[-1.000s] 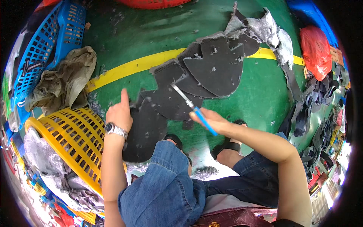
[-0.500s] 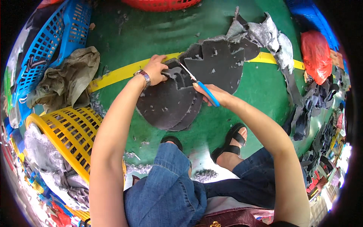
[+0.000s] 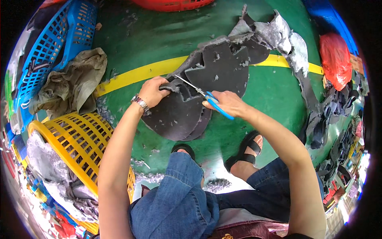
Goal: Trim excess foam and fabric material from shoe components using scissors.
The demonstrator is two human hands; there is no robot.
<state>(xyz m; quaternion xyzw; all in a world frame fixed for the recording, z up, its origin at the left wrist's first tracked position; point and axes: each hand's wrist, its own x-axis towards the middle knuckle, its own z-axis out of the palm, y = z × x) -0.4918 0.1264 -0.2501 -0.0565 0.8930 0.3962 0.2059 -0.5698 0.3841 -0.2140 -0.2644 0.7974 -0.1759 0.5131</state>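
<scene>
A dark grey padded sheet (image 3: 218, 68) with fluffy edges and rounded lobes lies over the floor in front of me. My left hand (image 3: 153, 93), with a metal-band watch on its wrist, pinches the sheet's left edge near a curled strip. Blue-handled scissors (image 3: 215, 106) are gripped in my right hand (image 3: 227, 103), their blades pointing up and left across the sheet close to my left fingers. Below the blades is a notched edge, and two rounded layers overlap at the near end. How far the blades are parted is hard to make out.
A yellow basket (image 3: 81, 139) of grey fluffy scraps leans at my left, near a crumpled olive cloth (image 3: 73, 81) and blue crates (image 3: 81, 30). At right are a red plastic bag (image 3: 335, 59) and dark offcuts (image 3: 324, 115). A red basket (image 3: 175, 4) stands ahead.
My left hand has shifted left and toward me, drawing the sheet along. The scissors have moved left and slightly nearer, their tips now farther along the sheet's left part.
</scene>
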